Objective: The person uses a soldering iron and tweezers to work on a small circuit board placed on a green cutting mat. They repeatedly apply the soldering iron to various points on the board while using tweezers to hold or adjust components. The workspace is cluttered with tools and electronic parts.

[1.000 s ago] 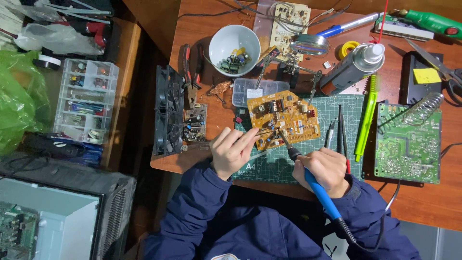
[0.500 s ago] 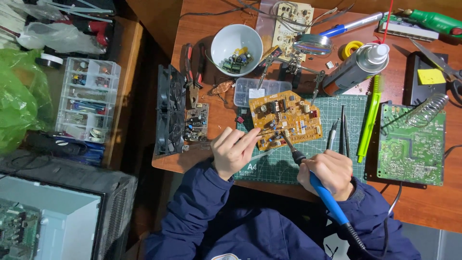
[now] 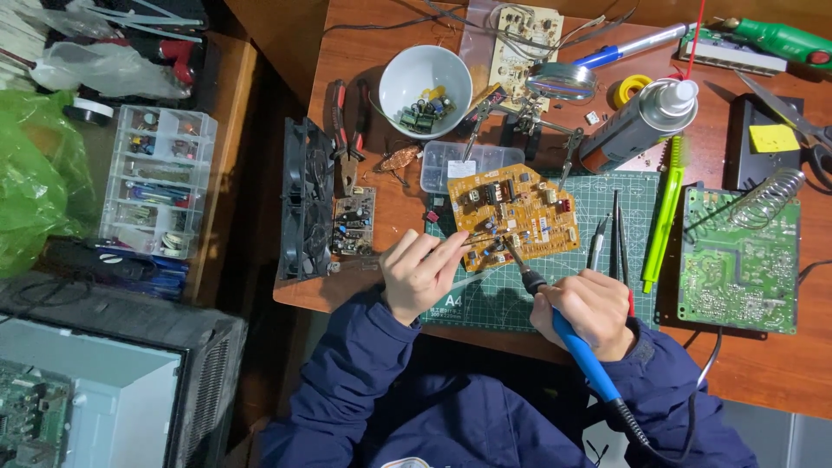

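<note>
A tan circuit board (image 3: 516,212) lies on a green cutting mat (image 3: 555,286) on the wooden desk (image 3: 373,165). My right hand (image 3: 585,312) grips a blue-handled soldering iron (image 3: 572,342), whose tip touches the board's lower middle. My left hand (image 3: 420,273) pinches a thin strand of solder wire (image 3: 472,243) that reaches toward the same spot on the board. Both sleeves are dark blue.
A white bowl (image 3: 426,80) of small parts, red-handled pliers (image 3: 347,134), a black fan (image 3: 303,199), a small board (image 3: 354,221), a spray can (image 3: 637,126), a green circuit board (image 3: 737,260), an iron stand coil (image 3: 771,195) and a parts organiser (image 3: 156,182) surround the mat.
The iron's tip has edged slightly along the board and my hands have shifted a little. Otherwise the scene is the same.
</note>
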